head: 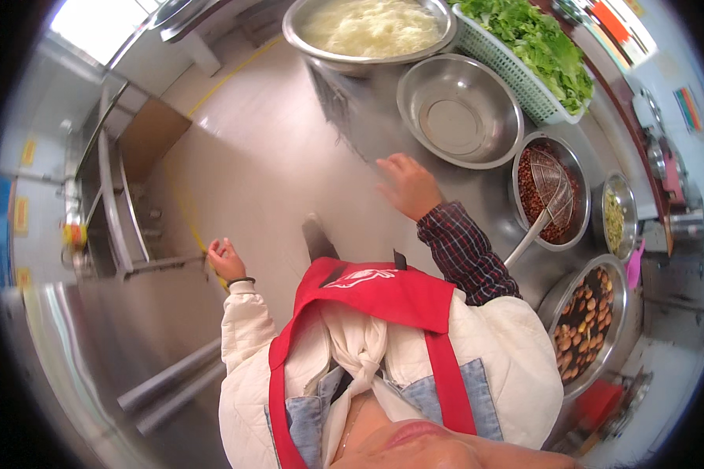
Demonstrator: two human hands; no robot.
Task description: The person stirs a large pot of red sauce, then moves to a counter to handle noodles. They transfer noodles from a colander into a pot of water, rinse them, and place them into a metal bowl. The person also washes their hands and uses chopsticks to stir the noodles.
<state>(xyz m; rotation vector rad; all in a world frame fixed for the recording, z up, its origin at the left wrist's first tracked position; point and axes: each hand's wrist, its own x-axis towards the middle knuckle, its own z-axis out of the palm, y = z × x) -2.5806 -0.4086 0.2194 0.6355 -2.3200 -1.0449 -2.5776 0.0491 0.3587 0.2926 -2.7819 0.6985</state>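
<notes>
My right hand (pixel 410 184), with a dark checked sleeve cover, is over the edge of a steel counter (pixel 364 105) and holds nothing. Nearest to it stands a wide stainless steel bowl (pixel 460 111) whose bare bottom shows. My left hand (pixel 227 258) is out to the left above the floor, fingers loosely curled with nothing in them. Right of the bowl, a steel basin (pixel 517 176) holds reddish peanuts (pixel 531 193), with a wire skimmer (pixel 554 182) resting in it. Behind the bowl, a large steel basin (pixel 369 58) holds pale shredded food (pixel 375 29).
A light green plastic basket (pixel 504 64) is heaped with leafy greens (pixel 545 53). Farther right are a bowl of chopped food (pixel 614 217) and a basin of eggs in dark liquid (pixel 584 328). A metal-framed stand (pixel 108 193) and a steel surface (pixel 94 334) are at left.
</notes>
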